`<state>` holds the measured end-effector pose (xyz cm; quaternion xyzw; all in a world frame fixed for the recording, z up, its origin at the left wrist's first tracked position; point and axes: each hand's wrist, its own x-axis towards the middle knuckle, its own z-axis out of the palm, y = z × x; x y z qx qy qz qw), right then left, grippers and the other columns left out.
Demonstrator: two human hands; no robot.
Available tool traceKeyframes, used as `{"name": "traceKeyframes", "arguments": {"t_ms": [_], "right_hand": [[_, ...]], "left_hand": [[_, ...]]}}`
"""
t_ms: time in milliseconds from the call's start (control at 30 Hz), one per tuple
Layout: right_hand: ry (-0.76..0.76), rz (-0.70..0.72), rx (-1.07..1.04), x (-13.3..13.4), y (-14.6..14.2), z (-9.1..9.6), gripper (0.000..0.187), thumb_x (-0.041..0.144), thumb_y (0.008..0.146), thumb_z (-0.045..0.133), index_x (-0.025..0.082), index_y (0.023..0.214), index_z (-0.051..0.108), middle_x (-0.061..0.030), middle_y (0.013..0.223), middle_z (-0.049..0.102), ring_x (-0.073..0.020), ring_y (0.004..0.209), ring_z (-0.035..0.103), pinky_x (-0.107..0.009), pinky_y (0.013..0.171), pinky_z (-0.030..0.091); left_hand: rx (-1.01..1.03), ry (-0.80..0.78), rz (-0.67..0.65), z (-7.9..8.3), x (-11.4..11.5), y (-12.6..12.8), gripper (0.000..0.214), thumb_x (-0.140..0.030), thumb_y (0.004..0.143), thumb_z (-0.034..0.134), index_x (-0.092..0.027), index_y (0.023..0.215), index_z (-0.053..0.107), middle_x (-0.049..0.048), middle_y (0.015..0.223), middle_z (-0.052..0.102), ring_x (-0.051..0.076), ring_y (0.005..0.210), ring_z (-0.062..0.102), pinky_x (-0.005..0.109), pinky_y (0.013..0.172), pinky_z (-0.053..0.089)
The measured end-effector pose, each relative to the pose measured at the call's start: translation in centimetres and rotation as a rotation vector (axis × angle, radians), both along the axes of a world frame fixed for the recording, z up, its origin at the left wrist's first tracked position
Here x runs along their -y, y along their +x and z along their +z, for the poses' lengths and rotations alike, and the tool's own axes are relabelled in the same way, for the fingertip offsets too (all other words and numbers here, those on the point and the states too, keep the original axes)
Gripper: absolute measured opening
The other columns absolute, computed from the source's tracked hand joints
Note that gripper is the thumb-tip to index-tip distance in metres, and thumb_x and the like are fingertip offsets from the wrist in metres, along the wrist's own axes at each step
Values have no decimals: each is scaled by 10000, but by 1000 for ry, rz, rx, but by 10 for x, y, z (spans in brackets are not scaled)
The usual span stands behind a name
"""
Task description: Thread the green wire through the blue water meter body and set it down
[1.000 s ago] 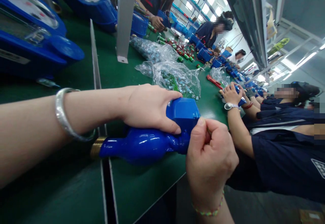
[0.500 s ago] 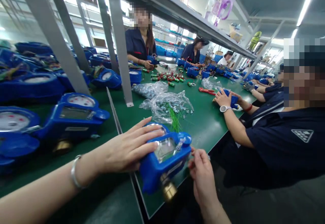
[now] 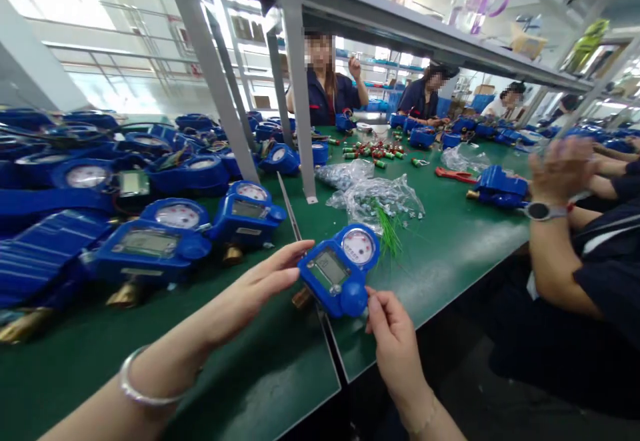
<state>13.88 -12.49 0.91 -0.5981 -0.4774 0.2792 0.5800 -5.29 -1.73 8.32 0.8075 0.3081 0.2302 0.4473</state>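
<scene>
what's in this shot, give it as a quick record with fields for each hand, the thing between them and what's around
left hand: open, at the meter's left edge
right hand: pinched beside the meter's round cap; anything pinched is unclear
between hands: blue meter, dial and display in view
beyond it: clear plastic bag, green strands, red tool
left side: more blue meters
surface: green table

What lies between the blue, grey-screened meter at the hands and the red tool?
Head view: beyond the meter, thin green strands, a clear plastic bag, then bare green tabletop.
</scene>
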Motion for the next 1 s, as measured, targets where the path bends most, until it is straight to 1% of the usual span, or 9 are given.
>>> {"name": "traceKeyframes", "arguments": {"t_ms": [100,200,300,367,533,700,833,900,1000], "right_hand": [[60,63,76,-5,-3,11,275,367,892,415,173,944,602,-65,985,617,-166,895,567,-294,788,439],[130,88,226,-9,-7,20,240,308,890,426,169,879,621,-78,1056,607,-168,954,562,-304,846,433],[105,54,458,-7,-9,20,231,272,894,420,173,913,628,-64,892,630,-163,843,580,-304,762,458],[90,39,588,-5,-9,18,233,248,899,410,174,957,623,-62,869,638,-164,817,587,-310,744,468],[168,9,833,-2,-13,18,214,212,894,416,164,989,602,-76,885,659,-170,803,616,-305,734,497],[106,3,888,-3,-16,20,119,240,883,466,168,913,556,-34,784,638,-143,694,615,-262,643,484],[27,26,967,-6,-14,21,128,220,886,447,174,873,565,-30,760,609,-150,696,578,-282,652,450],[6,33,1005,-7,-15,22,146,214,891,432,171,878,571,-37,763,595,-159,712,560,-300,675,431],[-14,55,992,-6,-18,28,160,233,892,431,175,853,575,-36,768,575,-162,736,537,-307,690,407]], "left_hand": [[64,84,218,-14,5,12,766,-497,763,586,-185,1358,217,135,1333,418,283,1159,479,388,947,447],[105,52,306,-20,-10,21,681,-537,798,517,-147,1296,266,140,1243,461,268,1118,493,382,939,439],[162,-93,290,-25,-28,18,649,-581,810,451,-172,1280,266,115,1157,503,264,1003,548,366,769,508],[201,-93,277,-30,-35,15,662,-597,791,465,-189,1274,271,106,1149,512,263,968,558,354,726,512],[251,68,299,-48,-34,14,675,-601,776,481,-177,1271,307,91,1160,531,268,1047,525,383,913,431],[355,30,200,-60,-33,13,618,-535,826,462,-186,1307,292,83,1254,494,246,1131,486,359,976,393],[379,3,143,-64,-37,11,600,-487,851,458,-182,1330,264,92,1258,491,242,1130,491,358,968,412],[379,57,211,-64,-34,10,583,-467,849,476,-178,1317,284,100,1263,480,247,1136,482,372,969,412],[393,279,540,-64,-16,6,481,-377,842,518,-159,1241,359,123,1239,450,244,1129,462,397,965,405]]}}
